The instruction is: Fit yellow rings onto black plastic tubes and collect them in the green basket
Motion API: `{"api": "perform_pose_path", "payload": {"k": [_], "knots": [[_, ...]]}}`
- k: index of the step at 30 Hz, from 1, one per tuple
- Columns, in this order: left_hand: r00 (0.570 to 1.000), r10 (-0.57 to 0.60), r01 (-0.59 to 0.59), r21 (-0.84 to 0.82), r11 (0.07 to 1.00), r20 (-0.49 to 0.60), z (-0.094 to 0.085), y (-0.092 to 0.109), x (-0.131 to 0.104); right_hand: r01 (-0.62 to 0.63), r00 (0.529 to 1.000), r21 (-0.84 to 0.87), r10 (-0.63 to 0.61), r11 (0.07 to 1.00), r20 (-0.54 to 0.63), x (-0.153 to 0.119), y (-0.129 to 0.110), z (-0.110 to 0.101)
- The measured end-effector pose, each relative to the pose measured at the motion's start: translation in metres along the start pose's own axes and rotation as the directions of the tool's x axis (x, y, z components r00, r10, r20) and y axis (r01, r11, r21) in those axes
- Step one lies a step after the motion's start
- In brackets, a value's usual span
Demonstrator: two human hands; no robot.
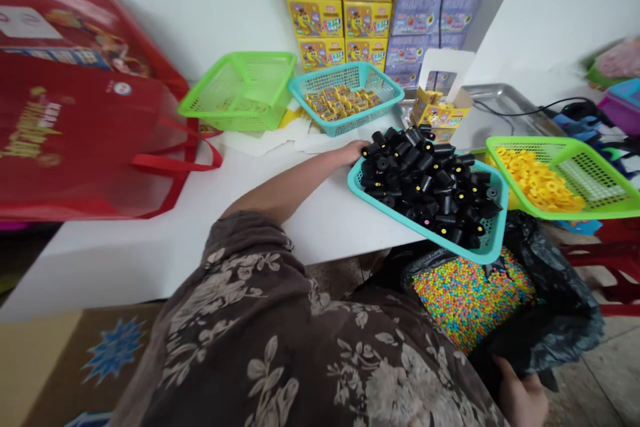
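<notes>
A turquoise basket point(493, 240) heaped with black cylindrical pieces point(425, 180) sits at the table's front edge, its right part over a black plastic bag point(565, 333). My left hand point(354, 152) is at the basket's far left corner, with its fingers closed on the rim. Many small coloured balls point(470, 297) fill the open bag below the table edge. At the bottom right my right hand point(523, 395) is closed on the near edge of the bag, its fingertips partly hidden by the plastic.
Behind stand a green basket point(240, 117), a turquoise basket of small yellow packets point(343, 103), an open yellow box point(440, 113) and stacked boxes point(345, 17). To the right is a green basket of yellow rings point(540, 180); red bags point(90, 127) stand left on the white table point(225, 233).
</notes>
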State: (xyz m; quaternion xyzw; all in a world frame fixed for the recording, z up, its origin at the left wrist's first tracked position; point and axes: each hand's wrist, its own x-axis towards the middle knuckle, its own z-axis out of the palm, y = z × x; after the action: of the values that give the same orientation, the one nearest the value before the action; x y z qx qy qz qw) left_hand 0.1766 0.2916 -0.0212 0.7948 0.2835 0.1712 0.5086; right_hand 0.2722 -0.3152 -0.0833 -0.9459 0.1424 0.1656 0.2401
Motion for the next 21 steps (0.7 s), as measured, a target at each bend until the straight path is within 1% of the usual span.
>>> {"api": "perform_pose_path", "payload": {"k": [2,4,6,8,10,13,15,17,19,21], "knots": [[1.0,0.022,-0.021,0.081,0.996,-0.019,0.0,-0.011,-0.022,-0.009,1.0,-0.028,0.009,1.0,0.005,-0.002,-0.003,-0.003],[0.995,0.094,-0.086,0.21,0.974,-0.031,0.002,-0.02,-0.047,-0.011,1.0,-0.05,0.012,0.999,0.003,-0.004,-0.006,-0.004],[0.984,0.177,-0.159,0.334,0.929,-0.025,0.003,-0.028,-0.071,-0.003,1.0,-0.017,0.004,1.0,0.012,-0.009,-0.01,-0.006],[0.972,0.235,-0.219,0.414,0.884,0.012,0.001,-0.034,-0.092,0.004,1.0,0.054,-0.005,0.999,0.023,-0.016,-0.016,-0.007],[0.947,0.316,-0.304,0.506,0.807,0.064,-0.002,-0.038,-0.107,0.004,1.0,0.124,-0.006,0.992,0.016,-0.026,-0.022,-0.009],[0.884,0.451,-0.419,0.636,0.648,0.123,0.0,-0.039,-0.122,-0.007,1.0,0.181,0.008,0.983,-0.003,-0.035,-0.027,-0.009],[0.865,0.482,-0.434,0.691,0.578,0.141,0.005,-0.039,-0.132,-0.008,1.0,0.186,0.009,0.983,-0.006,-0.037,-0.026,-0.008],[0.869,0.468,-0.424,0.732,0.533,0.162,0.011,-0.038,-0.142,-0.023,1.0,0.178,0.024,0.984,-0.005,-0.034,-0.023,-0.007],[0.885,0.438,-0.391,0.758,0.521,0.155,0.015,-0.036,-0.151,-0.04,0.999,0.18,0.04,0.983,0.004,-0.03,-0.019,-0.005],[0.903,0.415,-0.348,0.759,0.55,0.113,0.015,-0.033,-0.158,-0.049,0.999,0.2,0.049,0.979,0.006,-0.028,-0.017,-0.004]]}}
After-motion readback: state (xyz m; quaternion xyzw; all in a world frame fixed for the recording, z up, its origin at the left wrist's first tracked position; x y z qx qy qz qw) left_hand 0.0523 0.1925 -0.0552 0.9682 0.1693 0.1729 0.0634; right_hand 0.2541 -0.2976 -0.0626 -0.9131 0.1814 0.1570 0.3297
